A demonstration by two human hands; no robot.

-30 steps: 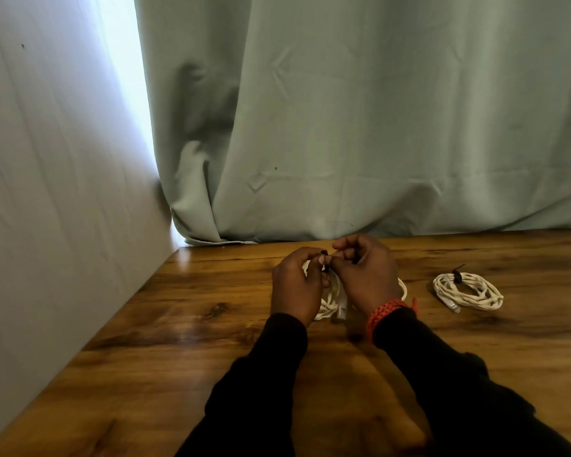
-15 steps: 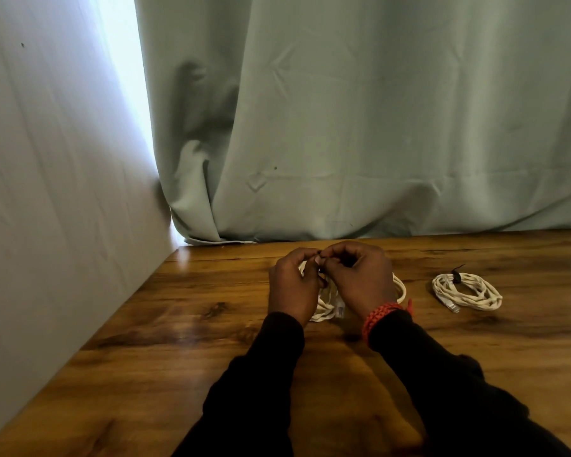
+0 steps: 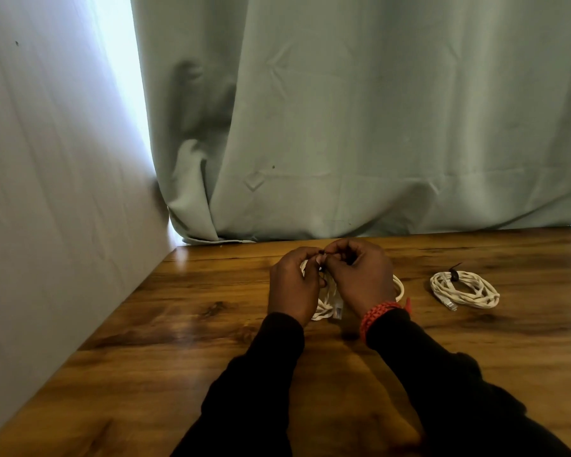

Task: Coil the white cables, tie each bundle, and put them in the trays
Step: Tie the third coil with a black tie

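A coiled white cable [image 3: 399, 286] lies on the wooden table [image 3: 178, 341], mostly hidden under both my hands. My left hand [image 3: 292, 285] and my right hand [image 3: 360, 275] meet above it, fingertips pinching a small dark tie at the coil's top. A cable plug end shows between my wrists. To the right, apart from my hands, a second white cable bundle [image 3: 463, 289] rests flat with a dark tie around it. No tray is in view.
A grey-green curtain [image 3: 360, 127] hangs along the table's far edge. A pale wall [image 3: 47, 192] runs down the left side of the table. My right wrist wears a red braided band [image 3: 376, 313].
Both hands have shifted slightly up and away from me over the coil while working the tie. The tied bundle on the right has not moved.
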